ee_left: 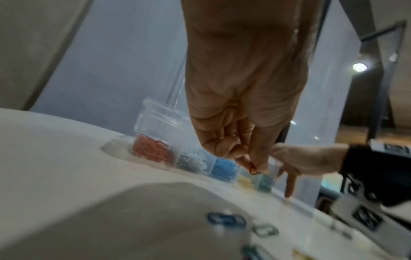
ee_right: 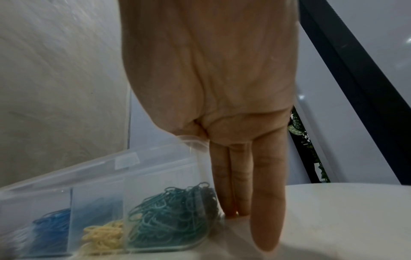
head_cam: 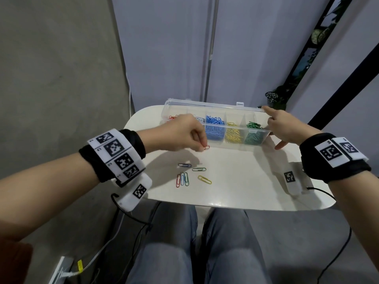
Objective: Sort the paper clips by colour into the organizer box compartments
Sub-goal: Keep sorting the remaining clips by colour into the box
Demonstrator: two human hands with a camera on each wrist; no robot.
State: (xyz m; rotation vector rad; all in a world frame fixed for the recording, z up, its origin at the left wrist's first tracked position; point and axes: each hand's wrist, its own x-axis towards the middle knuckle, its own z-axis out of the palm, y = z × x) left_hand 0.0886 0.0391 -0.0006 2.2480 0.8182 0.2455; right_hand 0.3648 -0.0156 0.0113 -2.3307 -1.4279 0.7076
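Observation:
A clear organizer box (head_cam: 205, 107) stands at the back of the white table (head_cam: 246, 181) with its lid raised. Its compartments hold red (ee_left: 151, 149), white, blue (head_cam: 214, 128), yellow (head_cam: 232, 134) and green clips (ee_right: 171, 216). My left hand (head_cam: 202, 147) hovers in front of the box's left half and pinches a red paper clip (head_cam: 206, 148) between thumb and fingertip. My right hand (head_cam: 272, 128) is at the box's right end with straight fingers (ee_right: 266, 202) against it and the index tip on the lid corner. Several loose clips lie nearer me: blue (head_cam: 185, 165), green (head_cam: 199, 169), yellow (head_cam: 204, 179), red (head_cam: 178, 180).
A white tagged block (head_cam: 291, 179) with a black cable lies on the table at the right, under my right wrist. The table's front edge (head_cam: 225, 207) is just above my knees. A grey partition stands directly behind the box.

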